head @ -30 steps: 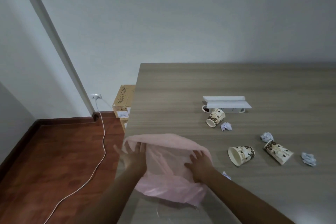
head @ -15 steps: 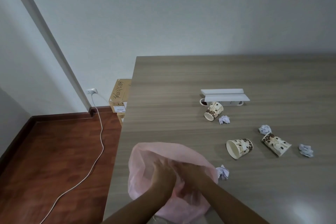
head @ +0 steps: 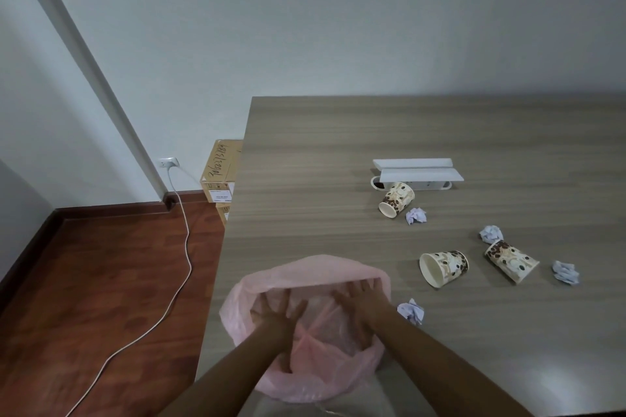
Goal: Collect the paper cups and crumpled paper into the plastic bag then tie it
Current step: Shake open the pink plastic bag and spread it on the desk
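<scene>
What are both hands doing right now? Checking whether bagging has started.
Left hand: open, fingers spread inside the pink plastic bag, holding nothing.
Right hand: open, fingers spread inside the bag, holding nothing.

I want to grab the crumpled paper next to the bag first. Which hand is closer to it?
Right. The right hand is inside the pink bag, beside the paper ball; the left hand lies farther left.

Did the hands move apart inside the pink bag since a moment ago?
Yes. The left hand has shifted toward the table's left edge and the right hand toward the nearest paper ball, spreading the pink bag open.
</scene>
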